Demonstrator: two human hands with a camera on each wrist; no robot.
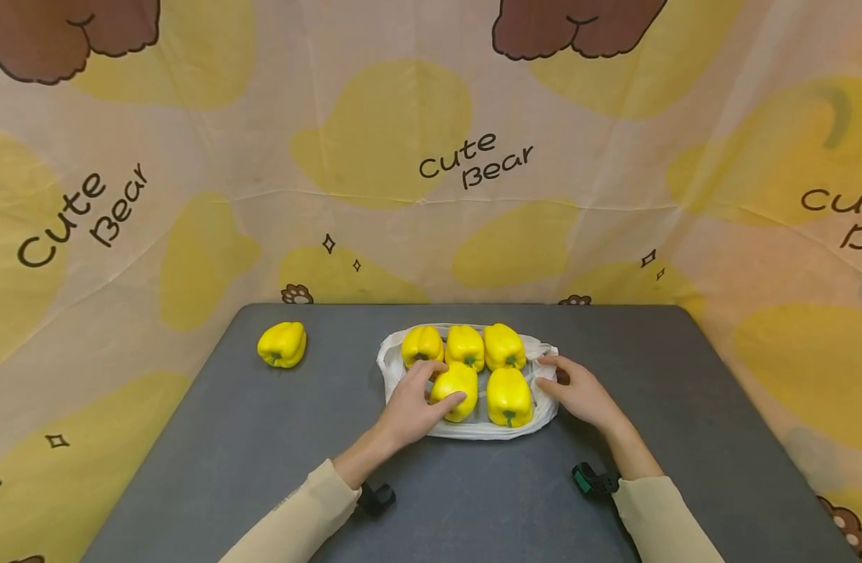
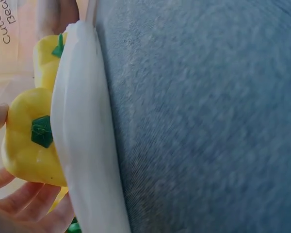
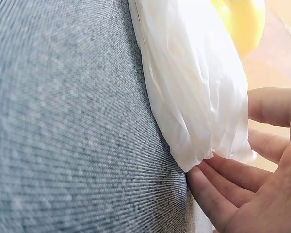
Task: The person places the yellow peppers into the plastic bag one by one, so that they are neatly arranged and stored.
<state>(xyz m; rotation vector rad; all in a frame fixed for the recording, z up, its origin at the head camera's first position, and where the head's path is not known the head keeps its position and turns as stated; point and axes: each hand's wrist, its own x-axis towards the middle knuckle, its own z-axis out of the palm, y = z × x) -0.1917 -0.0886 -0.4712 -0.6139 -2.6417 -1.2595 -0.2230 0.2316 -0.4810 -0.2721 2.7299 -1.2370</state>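
Observation:
A white plastic bag lies spread on the table, its rim rolled down around several yellow bell peppers. My left hand grips the near left pepper inside the bag, thumb on one side and fingers on the other. In the left wrist view that pepper shows its green stem, partly behind the bag's edge. At the bag's right end my right hand pinches the rim; the right wrist view shows its fingers along the crumpled plastic. Beside the left hand's pepper stands another pepper.
One more yellow pepper lies alone at the table's far left. The dark grey table ends at a patterned cloth backdrop behind and along both sides. Dark straps with small devices sit on the wrists.

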